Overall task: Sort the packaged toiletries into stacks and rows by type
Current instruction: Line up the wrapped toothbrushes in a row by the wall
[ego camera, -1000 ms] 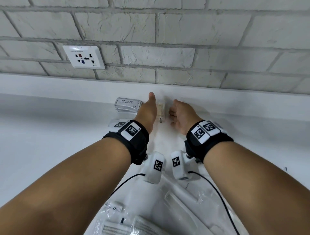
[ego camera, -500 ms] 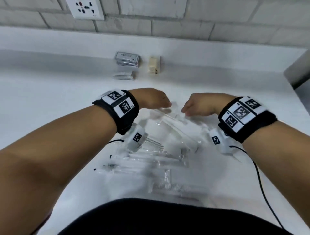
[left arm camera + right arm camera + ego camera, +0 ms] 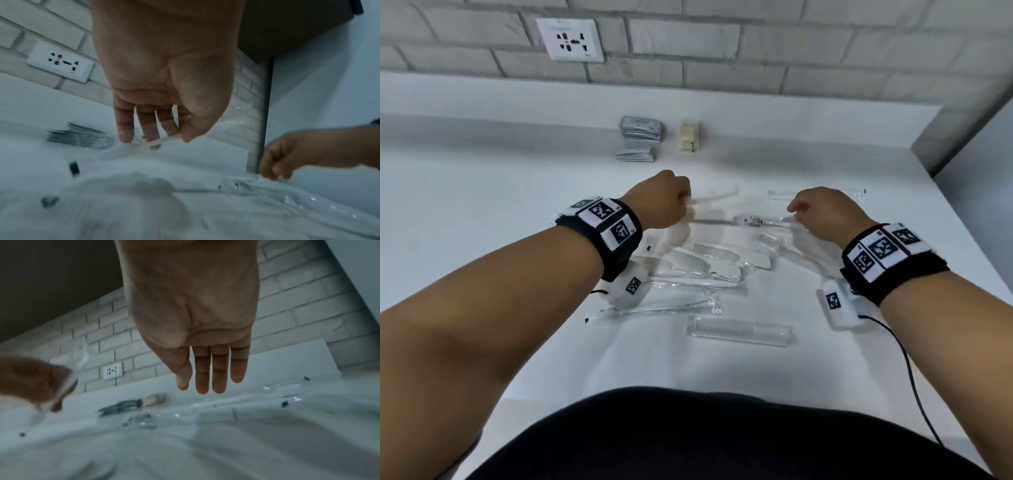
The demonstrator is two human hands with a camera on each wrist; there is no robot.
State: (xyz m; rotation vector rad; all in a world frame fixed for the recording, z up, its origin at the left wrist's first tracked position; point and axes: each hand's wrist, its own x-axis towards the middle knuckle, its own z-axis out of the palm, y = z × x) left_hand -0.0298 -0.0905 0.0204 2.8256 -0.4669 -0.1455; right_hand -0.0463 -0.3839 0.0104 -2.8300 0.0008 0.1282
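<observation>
My left hand (image 3: 683,202) hovers over the back of the pile and pinches a long clear packet (image 3: 717,198) at its left end; the wrapper crosses the fingertips (image 3: 150,136) in the left wrist view. To the right, my right hand (image 3: 796,210) hangs over a wrapped toothbrush (image 3: 755,221), its fingers (image 3: 220,379) straight and holding nothing. Several wrapped combs (image 3: 714,255) and slim packets lie jumbled between my wrists. One wrapped comb (image 3: 739,330) lies alone nearer to me. Another clear packet (image 3: 818,192) lies at the back right.
At the back of the white counter (image 3: 482,205) stand a stack of grey sachets (image 3: 642,128), a lower grey stack (image 3: 635,155) in front of it, and cream boxes (image 3: 689,137) to their right. A brick wall with a socket (image 3: 570,40) rises behind. The counter ends at the right (image 3: 962,240).
Both hands have come back from the cream boxes at the wall to the pile. They have moved apart, and the left hand has picked up a clear packet.
</observation>
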